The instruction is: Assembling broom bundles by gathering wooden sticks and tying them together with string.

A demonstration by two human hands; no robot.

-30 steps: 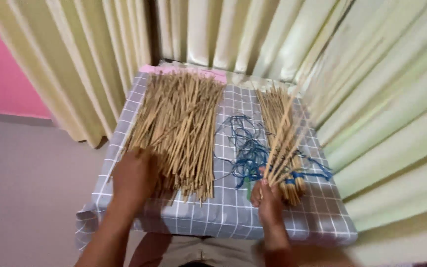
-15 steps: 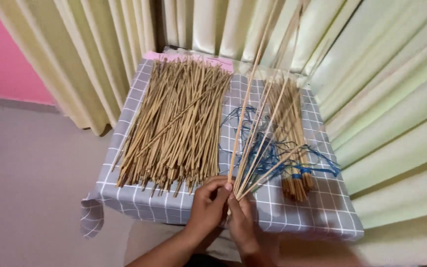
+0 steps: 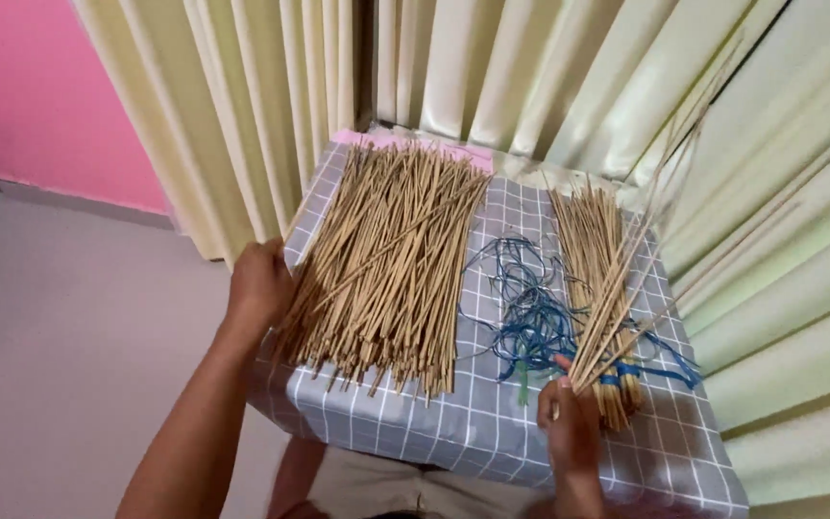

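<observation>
Sticks (image 3: 617,308): thin tan ones, a small fan of them gripped at the lower ends by the right hand (image 3: 571,428), near the front right of the table (image 3: 492,432). Tips rise up and right across the curtain (image 3: 780,192); the farthest tips are blurred against the folds and hard to trace.

Head view, hidden or unclear:
- Right hand fingers closed around the stick ends; single fingers hard to separate, thumb up beside the sticks
- Left hand (image 3: 259,284) at the left edge of the big pile (image 3: 386,259), fingers curled against its side; fingertips hidden behind the pile
- Both forearms cut off by the bottom edge
- Small bundle (image 3: 593,240) lies flat behind the held sticks, its near end partly covered by hand and blue ties
- Table's near right corner runs out of frame

Containers: none seen. The grey checked cloth carries the big pile on the left, the blue string (image 3: 530,317) tangle in the middle, the small bundle on the right. Pink wall (image 3: 31,86) at upper left.

Against half a second earlier: hands were together at the front centre; now well apart, left at the pile's edge, right by the string. The held sticks now lean further right
</observation>
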